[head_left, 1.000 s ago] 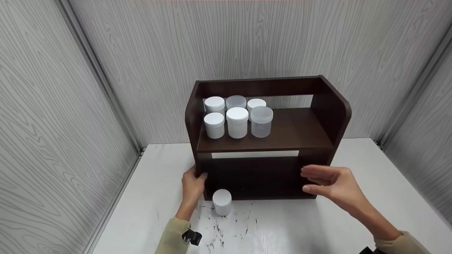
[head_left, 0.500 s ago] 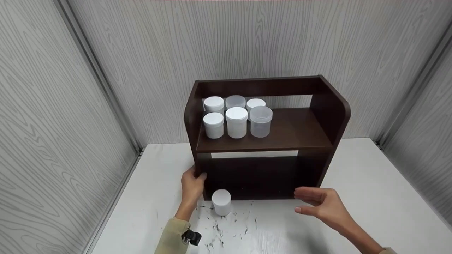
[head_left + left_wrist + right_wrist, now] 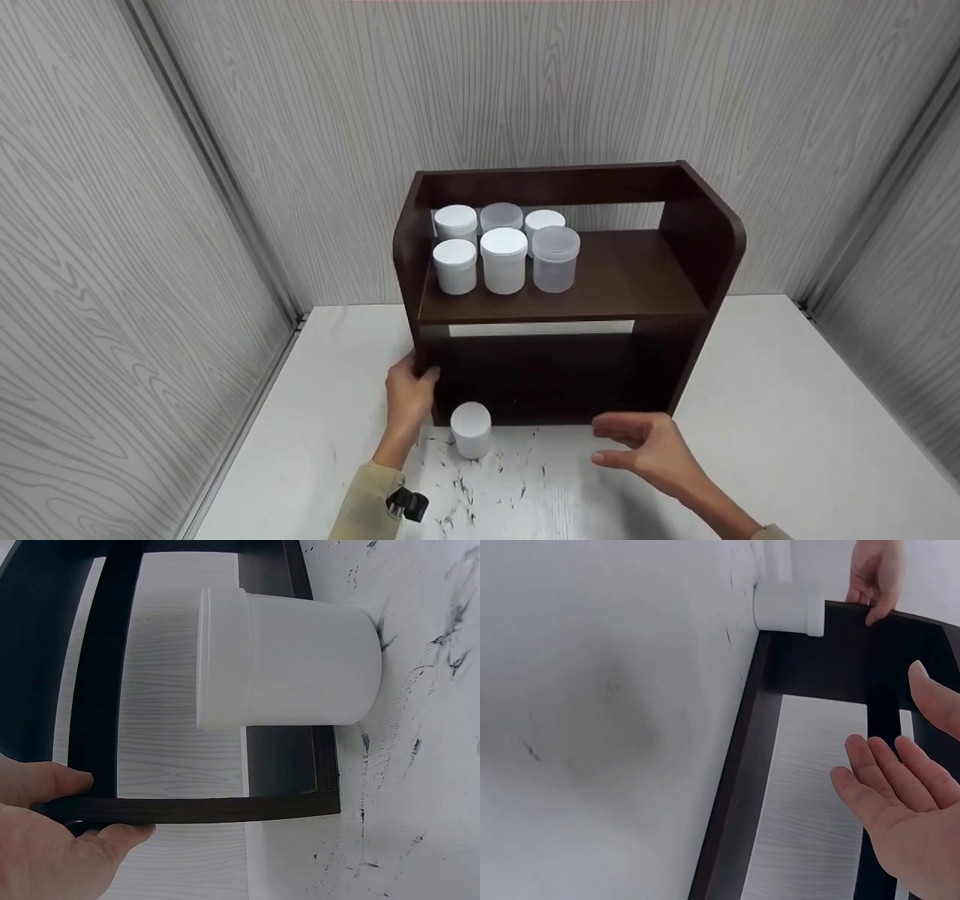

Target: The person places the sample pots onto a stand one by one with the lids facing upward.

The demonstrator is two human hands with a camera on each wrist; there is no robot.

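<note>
My left hand (image 3: 407, 394) grips the left side panel of a dark brown two-tier shelf (image 3: 630, 304), thumb on the inner face and fingers outside. In the left wrist view the thumb and fingers of the left hand (image 3: 60, 840) pinch the panel's edge. Just in front of the shelf's lower left corner, a white lidded jar (image 3: 472, 431) stands upright on the table. My right hand (image 3: 637, 450) hovers before the lower right part of the shelf, thumb and fingers spread apart with nothing between them; the right wrist view shows its palm (image 3: 911, 840) bare.
On the upper tier, left and middle, stand several jars in two rows, such as a white jar (image 3: 504, 262) and a translucent jar (image 3: 555, 262). The white table (image 3: 330, 450) bears dark scuffs near the front jar. Grey wood-grain walls (image 3: 360, 112) enclose it.
My right hand has come down and to the left, from beside the shelf's right panel toward the table in front. The left hand, shelf and jars stay as they were.
</note>
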